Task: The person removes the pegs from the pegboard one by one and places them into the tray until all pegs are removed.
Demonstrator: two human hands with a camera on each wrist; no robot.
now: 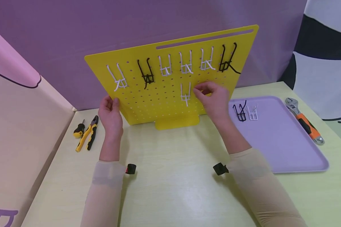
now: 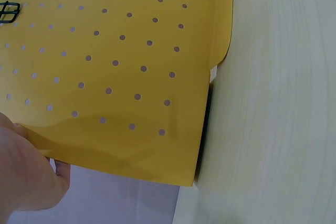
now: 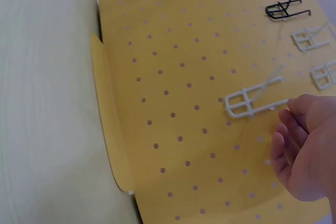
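A yellow pegboard (image 1: pixel 147 94) stands tilted on the table. My left hand (image 1: pixel 110 115) grips its left edge, thumb in front and fingers behind; the left wrist view shows that hand (image 2: pixel 31 169) at the board's edge. My right hand (image 1: pixel 214 99) has its fingers loosely bent beside a white double-prong hook (image 1: pixel 185 94) in the lower row. A narrow gap shows between fingertips and hook in the head view, while in the right wrist view the fingertips overlap the upper end of the hook (image 3: pixel 241 104). Above, white hooks (image 1: pixel 186 64) and black hooks (image 1: pixel 147 77) hang in a row.
On the right, a lilac tray (image 1: pixel 284 151) holds a black hook (image 1: pixel 241 113) and a white hook (image 1: pixel 253 114). Beyond it lies an orange-handled adjustable wrench (image 1: pixel 305 123). Yellow-and-black pliers (image 1: pixel 88 135) and a stubby screwdriver (image 1: pixel 79 130) lie at left. A purple backdrop (image 1: pixel 74 37) rises behind.
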